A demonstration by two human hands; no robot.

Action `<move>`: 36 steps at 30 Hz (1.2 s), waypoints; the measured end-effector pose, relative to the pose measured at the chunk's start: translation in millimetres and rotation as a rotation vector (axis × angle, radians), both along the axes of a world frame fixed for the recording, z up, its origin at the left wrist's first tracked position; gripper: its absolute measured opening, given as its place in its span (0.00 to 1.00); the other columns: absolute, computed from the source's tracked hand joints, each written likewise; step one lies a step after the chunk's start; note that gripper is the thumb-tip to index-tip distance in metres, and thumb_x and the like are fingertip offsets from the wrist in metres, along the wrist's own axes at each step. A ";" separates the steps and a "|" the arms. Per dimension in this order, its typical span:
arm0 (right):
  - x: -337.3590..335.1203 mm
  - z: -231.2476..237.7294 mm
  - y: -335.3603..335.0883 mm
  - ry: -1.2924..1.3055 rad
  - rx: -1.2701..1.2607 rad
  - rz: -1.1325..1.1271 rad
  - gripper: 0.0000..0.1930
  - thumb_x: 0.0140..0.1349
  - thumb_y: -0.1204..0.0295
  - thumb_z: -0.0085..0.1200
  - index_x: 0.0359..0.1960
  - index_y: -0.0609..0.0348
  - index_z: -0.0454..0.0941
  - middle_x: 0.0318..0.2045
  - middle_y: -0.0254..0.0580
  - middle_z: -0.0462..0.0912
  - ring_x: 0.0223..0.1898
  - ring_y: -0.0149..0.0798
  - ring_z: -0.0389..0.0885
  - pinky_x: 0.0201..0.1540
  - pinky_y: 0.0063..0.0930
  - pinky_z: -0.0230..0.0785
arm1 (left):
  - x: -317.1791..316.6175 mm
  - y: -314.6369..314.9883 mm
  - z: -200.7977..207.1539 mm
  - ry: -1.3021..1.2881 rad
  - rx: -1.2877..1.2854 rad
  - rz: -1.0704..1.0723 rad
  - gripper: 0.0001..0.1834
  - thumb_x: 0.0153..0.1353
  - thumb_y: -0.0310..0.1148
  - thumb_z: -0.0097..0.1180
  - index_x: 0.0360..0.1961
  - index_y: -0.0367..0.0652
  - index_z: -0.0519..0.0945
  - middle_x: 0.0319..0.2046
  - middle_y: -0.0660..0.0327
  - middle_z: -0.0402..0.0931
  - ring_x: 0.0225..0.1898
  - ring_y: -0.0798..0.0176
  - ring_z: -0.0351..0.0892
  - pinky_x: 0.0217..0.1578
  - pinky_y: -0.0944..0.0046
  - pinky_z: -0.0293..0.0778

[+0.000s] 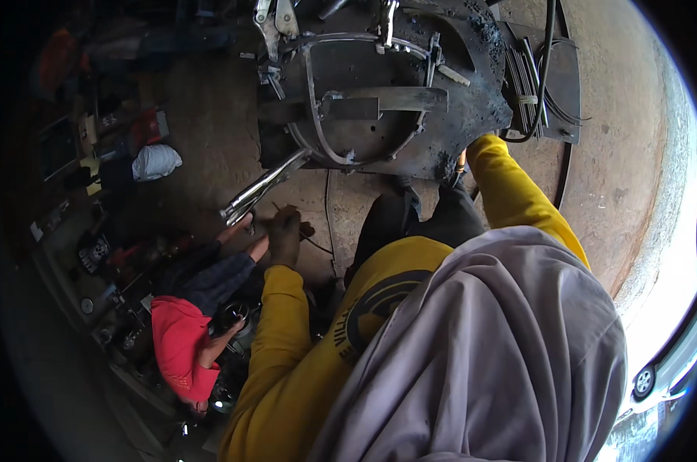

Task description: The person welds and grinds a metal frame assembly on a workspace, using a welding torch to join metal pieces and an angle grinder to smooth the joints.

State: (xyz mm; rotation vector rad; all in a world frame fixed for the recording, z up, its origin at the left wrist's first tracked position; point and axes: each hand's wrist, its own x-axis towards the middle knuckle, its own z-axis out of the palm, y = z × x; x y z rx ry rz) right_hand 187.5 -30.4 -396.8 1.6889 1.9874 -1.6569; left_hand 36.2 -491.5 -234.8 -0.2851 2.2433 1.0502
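A bent metal bar frame lies on the dark steel worktable, with a flat metal bar across its middle. Locking pliers grip its near left corner, their handles jutting past the table edge. More locking pliers and a silver clamp sit at the far side. My left hand, in a dark glove, is held low left of the table, fingers curled; what it holds is unclear. My right hand is at the table's near right corner, fingers mostly hidden, beside an orange handle-like piece.
A bundle of thin rods lies on a plate right of the table, with a black cable passing over. Another person in a red shirt is low at left. A white cloth bundle and tools are behind. A vehicle stands far right.
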 end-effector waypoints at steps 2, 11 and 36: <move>20.5 19.2 -7.9 -0.008 0.050 -0.012 0.35 0.62 0.54 0.66 0.65 0.64 0.71 0.58 0.59 0.81 0.60 0.52 0.81 0.64 0.39 0.71 | -35.5 -13.4 36.6 0.034 0.012 0.145 0.16 0.71 0.37 0.58 0.52 0.37 0.80 0.46 0.57 0.82 0.35 0.63 0.86 0.34 0.60 0.80; 91.0 160.3 -69.3 0.621 0.642 -0.616 0.16 0.77 0.64 0.51 0.57 0.59 0.80 0.29 0.26 0.77 0.25 0.21 0.69 0.29 0.16 0.65 | -199.0 55.2 174.8 0.398 1.088 -0.063 0.18 0.74 0.27 0.50 0.62 0.31 0.75 0.53 0.55 0.78 0.51 0.62 0.79 0.54 0.64 0.77; -11.3 327.4 -169.2 0.321 1.338 0.319 0.10 0.68 0.63 0.56 0.45 0.48 0.88 0.35 0.41 0.88 0.35 0.45 0.88 0.39 0.39 0.83 | -111.8 225.7 252.2 1.448 0.432 -1.538 0.13 0.67 0.31 0.63 0.53 0.50 0.87 0.42 0.59 0.86 0.38 0.59 0.87 0.39 0.64 0.82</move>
